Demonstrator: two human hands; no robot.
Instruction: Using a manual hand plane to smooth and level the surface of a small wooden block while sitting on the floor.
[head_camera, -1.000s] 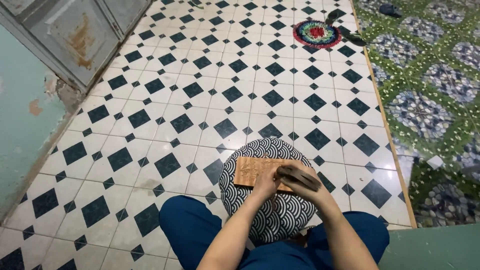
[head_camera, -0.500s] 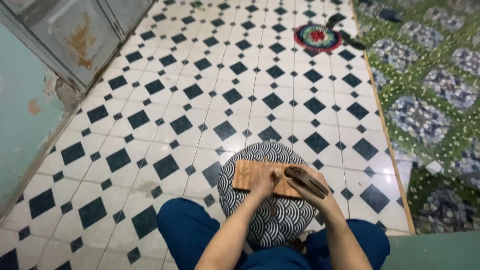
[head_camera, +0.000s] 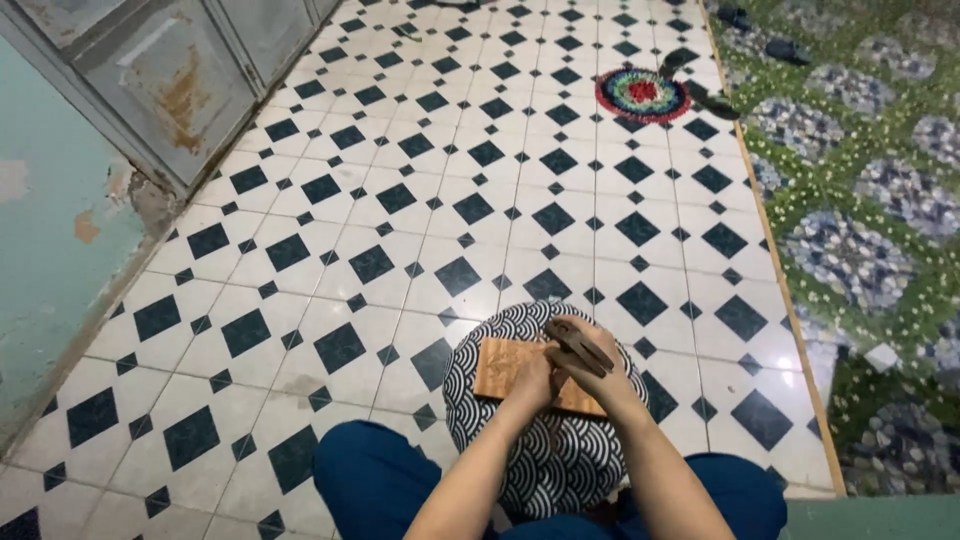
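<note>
A small wooden board lies on a round cushion with a black-and-white wave pattern, between my knees in blue trousers. My left hand presses down on the board's middle. My right hand is closed around a dark-handled tool held over the board's right part. Whether the tool's tip touches the wood is hidden by my hands.
The floor is white tile with black diamonds. A round multicoloured mat and dark sandals lie far ahead. A pebble-patterned strip runs along the right. A worn teal wall and grey metal door stand at left.
Both hands stay on the board; my right hand with the tool has shifted slightly over the wood. The view has tilted a little.
</note>
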